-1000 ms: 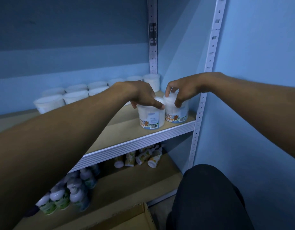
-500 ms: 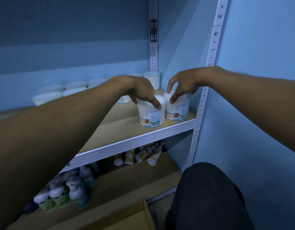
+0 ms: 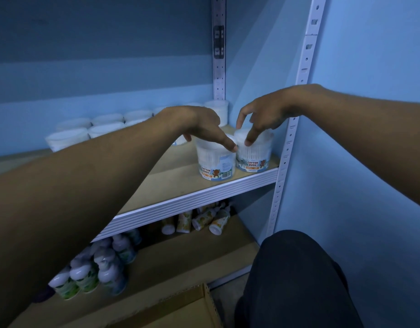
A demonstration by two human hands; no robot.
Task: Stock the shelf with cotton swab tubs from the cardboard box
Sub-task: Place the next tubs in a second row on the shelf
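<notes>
A white metal shelf (image 3: 194, 197) with a wooden board is being seen across the middle of the frame, set against a blue wall. Two cotton swab tubs are being shown standing upright and touching each other at the shelf's front right corner: the left tub (image 3: 216, 162) and the right tub (image 3: 255, 153), both labelled "COTTON BUDS". More tubs, the back row (image 3: 104, 125), are being seen lined up along the rear of the shelf, left of centre.

The left hand (image 3: 199, 125) is being held above the left tub, its grip apart, with the fingers pointing down and one fingertip touching the lid's right edge. The right hand (image 3: 263, 114) is being held over the right tub, its grip likewise apart and clamped on nothing, with one fingertip resting on the lid.

On the lower shelf, bottles (image 3: 95, 273) are being seen at lower left and tubes (image 3: 204, 218) lying near the centre. A corner of the cardboard box (image 3: 187, 311) is being shown at the bottom edge.
</notes>
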